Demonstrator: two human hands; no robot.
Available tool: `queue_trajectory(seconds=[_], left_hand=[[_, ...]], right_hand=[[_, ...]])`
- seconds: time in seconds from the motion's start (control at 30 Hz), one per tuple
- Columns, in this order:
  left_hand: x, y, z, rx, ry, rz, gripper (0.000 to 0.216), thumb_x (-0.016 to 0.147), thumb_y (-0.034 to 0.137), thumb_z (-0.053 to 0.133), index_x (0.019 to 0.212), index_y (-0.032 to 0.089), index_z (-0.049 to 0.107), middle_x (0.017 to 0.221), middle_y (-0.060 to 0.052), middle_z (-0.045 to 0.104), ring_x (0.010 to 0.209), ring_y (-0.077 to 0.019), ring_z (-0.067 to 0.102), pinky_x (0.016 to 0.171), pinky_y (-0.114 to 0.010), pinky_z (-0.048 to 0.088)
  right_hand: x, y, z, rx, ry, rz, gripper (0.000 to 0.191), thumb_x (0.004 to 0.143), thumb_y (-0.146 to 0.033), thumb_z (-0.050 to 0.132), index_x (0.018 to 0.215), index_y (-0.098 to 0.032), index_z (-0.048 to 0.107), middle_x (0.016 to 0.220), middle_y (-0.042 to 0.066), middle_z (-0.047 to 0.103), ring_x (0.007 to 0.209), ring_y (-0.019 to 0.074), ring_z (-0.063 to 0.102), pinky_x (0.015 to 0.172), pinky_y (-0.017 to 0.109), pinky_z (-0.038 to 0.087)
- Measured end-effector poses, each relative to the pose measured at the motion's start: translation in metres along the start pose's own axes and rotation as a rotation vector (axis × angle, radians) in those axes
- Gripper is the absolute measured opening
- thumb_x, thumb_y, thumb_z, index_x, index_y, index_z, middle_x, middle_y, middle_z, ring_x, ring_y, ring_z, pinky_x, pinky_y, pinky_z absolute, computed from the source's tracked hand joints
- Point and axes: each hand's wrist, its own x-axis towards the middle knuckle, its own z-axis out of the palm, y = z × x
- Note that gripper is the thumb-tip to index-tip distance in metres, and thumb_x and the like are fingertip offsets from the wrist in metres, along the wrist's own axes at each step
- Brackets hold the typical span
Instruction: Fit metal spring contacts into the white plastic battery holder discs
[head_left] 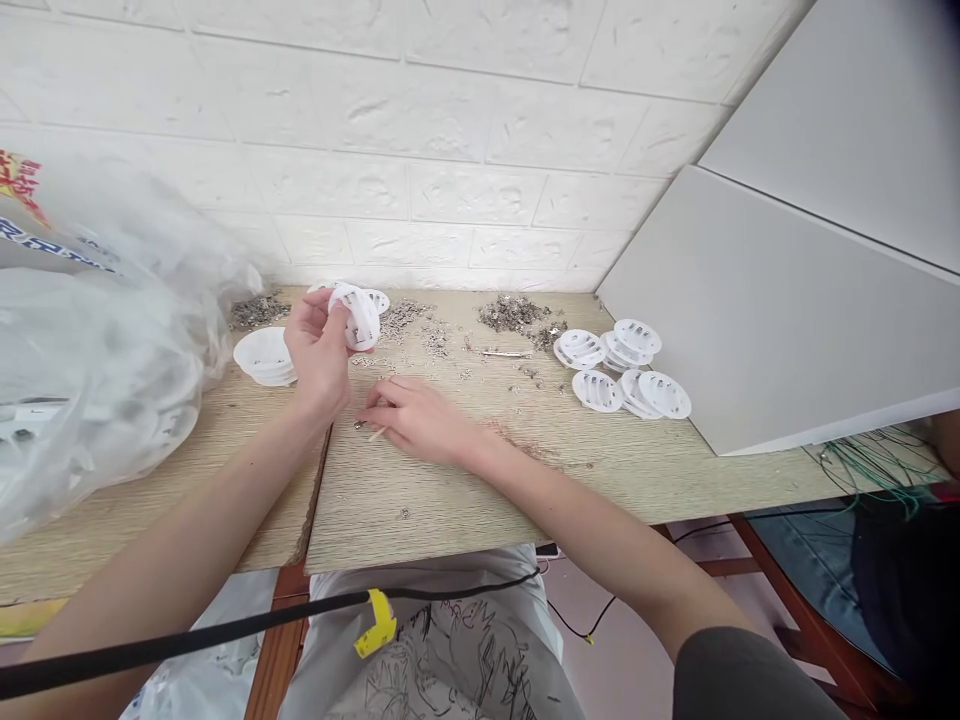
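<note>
My left hand (321, 352) is closed on a white round plastic disc (355, 318) with slots and small metal pieces in it, held tilted above the table. Low over the tabletop, my right hand (420, 418) has its fingers bent together around a thin pale stick (377, 433). A small metal piece (358, 425) shows by its fingertips. Left of my left hand stands a stack of white discs (264, 357). Small silver metal parts (405, 318) lie scattered behind my hands.
A darker heap of metal parts (511, 313) lies near the wall. Stacks of slotted discs (597, 391) stand at the right, beside a grey-white panel (810, 310). A clear plastic bag (97, 370) fills the left side. A black cable (247, 630) crosses in front.
</note>
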Motion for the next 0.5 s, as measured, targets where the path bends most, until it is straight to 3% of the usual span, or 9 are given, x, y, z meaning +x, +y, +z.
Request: queue_trajectory(seconds=[0.23, 0.4, 0.5], left_hand=[[0.006, -0.008, -0.007, 0.16, -0.103, 0.033, 0.02, 0.082, 0.038, 0.063, 0.094, 0.025, 0.053, 0.082, 0.004, 0.058, 0.061, -0.009, 0.049, 0.05, -0.026, 0.043], [0.01, -0.012, -0.011, 0.191, -0.125, 0.055, 0.024, 0.082, 0.041, 0.063, 0.096, 0.024, 0.053, 0.081, 0.006, 0.058, 0.06, -0.0075, 0.048, 0.052, -0.027, 0.039], [0.009, -0.011, -0.01, 0.147, -0.101, 0.023, 0.025, 0.078, 0.04, 0.068, 0.094, 0.025, 0.054, 0.08, 0.005, 0.058, 0.058, -0.0078, 0.047, 0.05, -0.027, 0.039]], right_hand=[[-0.005, 0.014, -0.014, -0.111, 0.028, 0.197, 0.028, 0.098, -0.018, 0.047, 0.113, -0.014, 0.07, 0.114, 0.012, 0.065, 0.105, 0.0244, 0.053, 0.088, 0.037, 0.043], [-0.001, 0.006, -0.004, -0.019, -0.013, -0.096, 0.035, 0.102, -0.031, 0.045, 0.129, -0.017, 0.062, 0.136, 0.01, 0.059, 0.118, 0.0228, 0.051, 0.099, 0.037, 0.042], [0.003, -0.001, 0.003, -0.032, -0.076, -0.14, 0.038, 0.101, -0.035, 0.046, 0.131, -0.016, 0.06, 0.136, 0.011, 0.06, 0.12, 0.0238, 0.05, 0.1, 0.039, 0.041]])
